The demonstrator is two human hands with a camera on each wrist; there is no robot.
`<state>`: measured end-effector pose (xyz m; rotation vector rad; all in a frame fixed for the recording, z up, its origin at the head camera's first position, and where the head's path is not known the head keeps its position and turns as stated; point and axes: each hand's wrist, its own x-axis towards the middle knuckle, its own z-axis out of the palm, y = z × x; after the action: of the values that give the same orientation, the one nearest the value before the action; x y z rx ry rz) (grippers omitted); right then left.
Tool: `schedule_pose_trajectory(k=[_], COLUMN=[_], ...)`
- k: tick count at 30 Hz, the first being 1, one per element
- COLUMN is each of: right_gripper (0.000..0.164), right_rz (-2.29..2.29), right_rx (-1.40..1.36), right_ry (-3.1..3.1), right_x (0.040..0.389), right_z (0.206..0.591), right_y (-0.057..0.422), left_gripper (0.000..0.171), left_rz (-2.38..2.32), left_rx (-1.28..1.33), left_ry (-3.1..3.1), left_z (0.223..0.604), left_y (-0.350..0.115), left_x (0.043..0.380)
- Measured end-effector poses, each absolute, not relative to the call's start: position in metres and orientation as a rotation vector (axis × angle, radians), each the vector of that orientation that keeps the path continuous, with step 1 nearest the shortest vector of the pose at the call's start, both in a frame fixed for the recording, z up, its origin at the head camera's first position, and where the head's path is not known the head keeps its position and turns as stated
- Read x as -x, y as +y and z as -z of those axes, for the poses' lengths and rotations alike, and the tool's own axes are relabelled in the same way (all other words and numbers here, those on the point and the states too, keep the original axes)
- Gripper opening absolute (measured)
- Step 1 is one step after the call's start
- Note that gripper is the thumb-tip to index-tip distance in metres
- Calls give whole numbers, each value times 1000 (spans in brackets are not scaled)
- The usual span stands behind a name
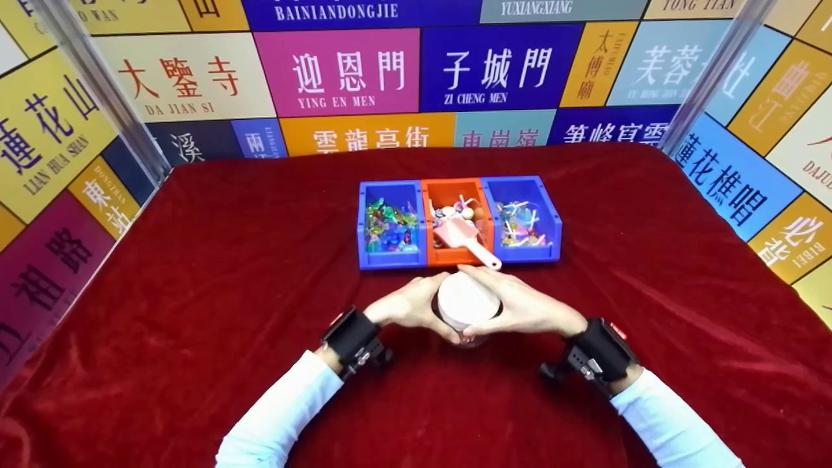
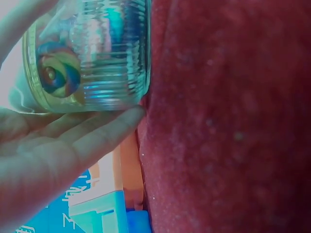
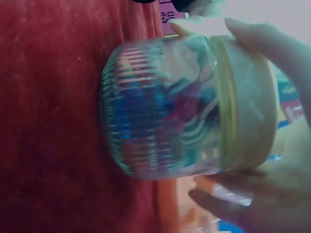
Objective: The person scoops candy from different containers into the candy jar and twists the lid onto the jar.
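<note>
A ribbed glass jar (image 3: 160, 109) with a pale lid (image 1: 467, 299) stands upright on the red cloth, in front of the bins. Through its wall show colourful pieces, among them a swirl-striped candy (image 2: 59, 70). My left hand (image 1: 411, 304) holds the jar from the left, its fingers along the far side and thumb on the near side. From the right, my right hand (image 1: 530, 309) grips around the lid, thumb and fingers on opposite sides in the right wrist view. Both thumbs come close together at the near side.
Behind the jar stand a blue bin (image 1: 392, 260) of shiny green and blue pieces, an orange bin (image 1: 445, 258) of round candies, and another blue bin (image 1: 549, 240) of wrapped ones. A pink scoop (image 1: 461, 234) lies in the orange bin, handle over its front edge. Lettered panels surround the table.
</note>
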<state>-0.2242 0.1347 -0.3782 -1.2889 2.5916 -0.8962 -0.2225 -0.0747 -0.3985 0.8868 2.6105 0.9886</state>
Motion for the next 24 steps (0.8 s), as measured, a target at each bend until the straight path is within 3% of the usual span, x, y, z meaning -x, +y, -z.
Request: schedule_pose_trajectory(k=[8, 24], right_gripper=[79, 74], right_rz=[980, 1006], right_rx=[1247, 1194], right_ry=[2662, 2985], right_x=[221, 200], right_z=[383, 395], right_y=[134, 123], left_gripper=[76, 74], left_rz=[-968, -963], left_rx=[-917, -910], left_ry=[2649, 2682], left_z=[396, 398], left_y=[-74, -71], left_x=[222, 219])
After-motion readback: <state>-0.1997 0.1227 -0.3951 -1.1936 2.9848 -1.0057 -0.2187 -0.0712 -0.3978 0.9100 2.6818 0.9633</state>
